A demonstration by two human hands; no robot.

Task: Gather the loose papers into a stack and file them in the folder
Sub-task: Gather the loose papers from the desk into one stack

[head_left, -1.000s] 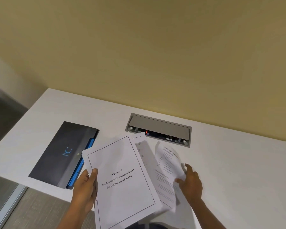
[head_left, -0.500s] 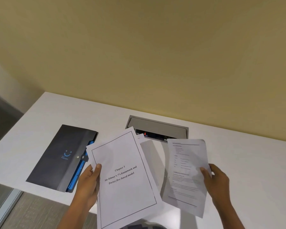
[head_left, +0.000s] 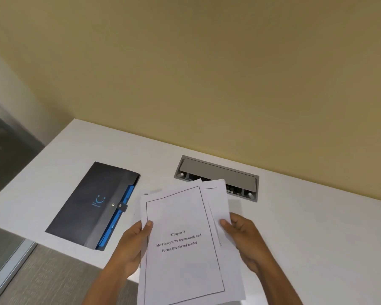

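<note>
Hands (head_left: 189, 243) raised over desk (head_left: 317, 238), both gripping paper stack (head_left: 183, 260) edges, thumbs on top

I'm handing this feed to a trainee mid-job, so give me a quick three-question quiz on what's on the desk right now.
1. True or false: the folder lies closed on the desk.
2. Which hand is nearer the folder: A) left hand B) right hand?
3. Fill in: the top sheet of the papers reads "Chapter ___".

Key: 1 true, its flap is snapped shut. 2 A. 3 "3"; both hands grip the papers, whose edges are not yet squared, below the cable box.
</note>
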